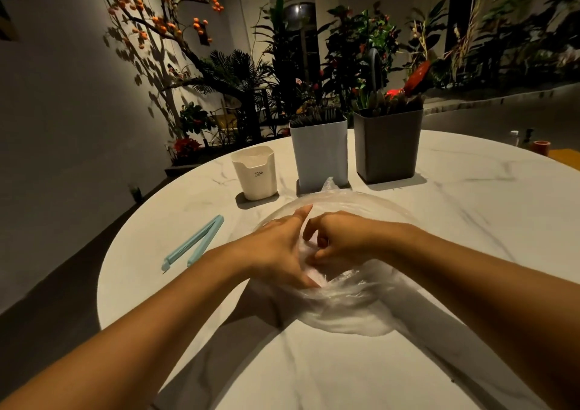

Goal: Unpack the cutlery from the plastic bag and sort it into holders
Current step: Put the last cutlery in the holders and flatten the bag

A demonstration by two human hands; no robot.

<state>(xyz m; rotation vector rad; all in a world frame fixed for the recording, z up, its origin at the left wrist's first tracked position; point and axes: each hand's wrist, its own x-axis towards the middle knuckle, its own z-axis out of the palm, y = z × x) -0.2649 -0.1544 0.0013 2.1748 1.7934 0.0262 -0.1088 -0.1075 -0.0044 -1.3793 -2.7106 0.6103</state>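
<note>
A clear plastic bag lies crumpled on the white marble table in front of me. My left hand lies on its left part with the index finger stretched out and the thumb pressing the film. My right hand has curled fingers that pinch the plastic near the bag's middle. Behind the bag stand three holders: a small cream cup, a tall white bin with dark cutlery handles showing, and a dark grey bin holding utensils. No cutlery shows inside the bag.
A light blue bag clip lies open to the left of my left arm. The table's round edge curves close on the left. Plants and a branch with orange fruit stand behind the table. Small items sit at the far right.
</note>
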